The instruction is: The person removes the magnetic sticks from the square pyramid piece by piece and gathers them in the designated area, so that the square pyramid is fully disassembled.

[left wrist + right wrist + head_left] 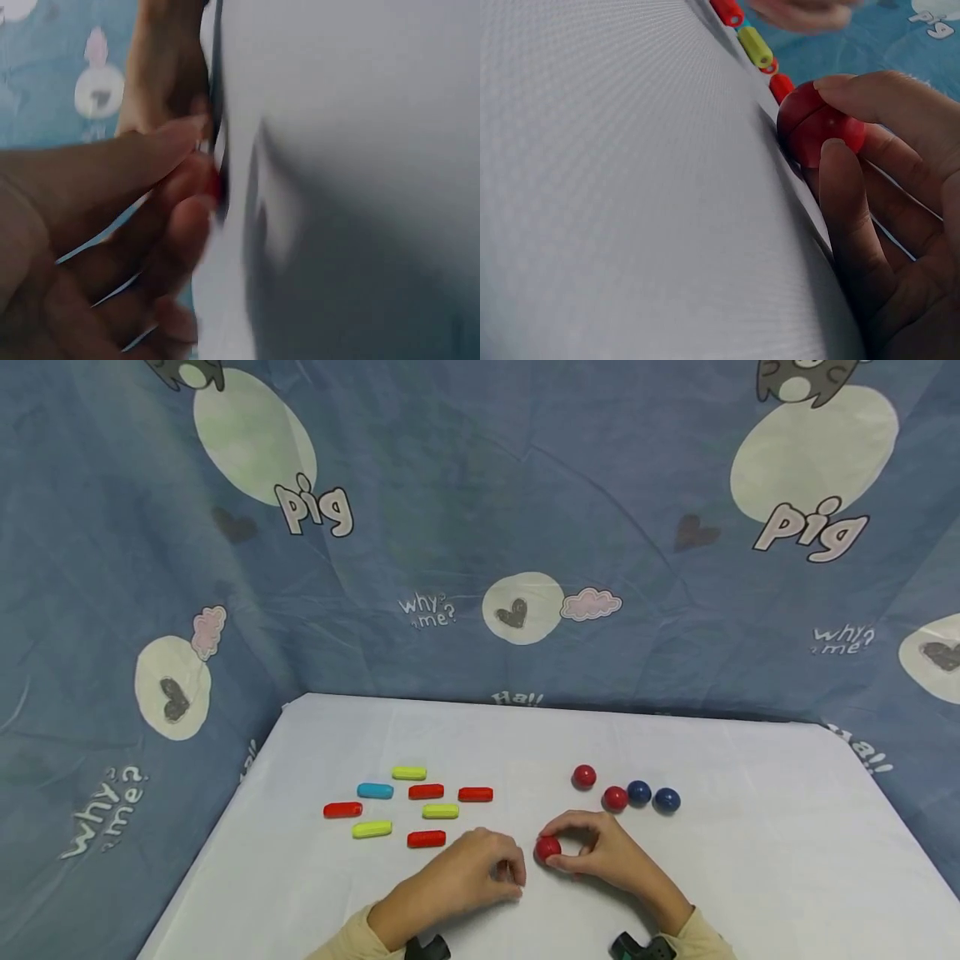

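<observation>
A glossy red ball (547, 849) with a thin groove round it sits between the thumb and fingers of my right hand (603, 852), low over the white table. The right wrist view shows this pinch on the red ball (810, 131) closely. To its left, my left hand (480, 868) hovers over the table with loosely curled fingers and nothing visible in them. Blurred in the left wrist view, the left hand (112, 232) partly hides a patch of red and the other hand. Two more red balls (584, 777) and two dark blue balls (667, 801) lie beyond the right hand.
Left of centre on the white table (712, 902) lie several short rods: red ones (427, 839), yellow-green ones (440, 811) and a blue one (375, 791). A printed blue cloth (450, 485) hangs behind and beside the table.
</observation>
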Tool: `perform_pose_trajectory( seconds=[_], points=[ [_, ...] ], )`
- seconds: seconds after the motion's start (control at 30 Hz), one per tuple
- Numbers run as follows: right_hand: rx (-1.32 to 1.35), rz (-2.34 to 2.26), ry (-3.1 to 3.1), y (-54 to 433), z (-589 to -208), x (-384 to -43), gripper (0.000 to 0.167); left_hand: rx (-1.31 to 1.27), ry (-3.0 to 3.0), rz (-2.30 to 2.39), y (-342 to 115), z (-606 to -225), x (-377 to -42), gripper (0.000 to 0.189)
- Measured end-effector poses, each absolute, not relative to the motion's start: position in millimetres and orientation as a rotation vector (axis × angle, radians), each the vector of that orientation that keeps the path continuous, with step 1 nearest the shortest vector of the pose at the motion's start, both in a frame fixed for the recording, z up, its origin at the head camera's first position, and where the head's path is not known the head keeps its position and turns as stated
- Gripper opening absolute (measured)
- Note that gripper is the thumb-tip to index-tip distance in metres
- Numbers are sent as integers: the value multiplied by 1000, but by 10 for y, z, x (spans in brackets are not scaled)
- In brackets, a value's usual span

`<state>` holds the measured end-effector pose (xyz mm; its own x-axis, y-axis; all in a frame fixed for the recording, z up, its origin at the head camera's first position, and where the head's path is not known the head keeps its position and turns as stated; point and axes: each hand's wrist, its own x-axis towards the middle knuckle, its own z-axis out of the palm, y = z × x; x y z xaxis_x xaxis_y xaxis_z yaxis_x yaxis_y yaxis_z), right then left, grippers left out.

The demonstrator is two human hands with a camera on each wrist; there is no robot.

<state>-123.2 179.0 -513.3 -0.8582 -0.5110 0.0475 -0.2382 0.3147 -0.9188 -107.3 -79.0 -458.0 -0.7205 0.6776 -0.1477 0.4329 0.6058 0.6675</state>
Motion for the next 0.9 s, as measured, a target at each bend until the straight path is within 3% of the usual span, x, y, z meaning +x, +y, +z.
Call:
perform_pose_trajectory(
  seconds=[0.2,0.43,0.9],
  points=[
    [-663,-1477,2471,1795,-5076,-1222,31,991,2323,741,-703,-4714,-912,19],
    [-755,-1303,2888,1883,-4937,-1271,35,997,2323,762,-702,-4720,-901,20],
    [-632,-1010,3155,1909,-4883,-1285,39,939,2277,806,-713,-4739,-911,19]
  ],
)
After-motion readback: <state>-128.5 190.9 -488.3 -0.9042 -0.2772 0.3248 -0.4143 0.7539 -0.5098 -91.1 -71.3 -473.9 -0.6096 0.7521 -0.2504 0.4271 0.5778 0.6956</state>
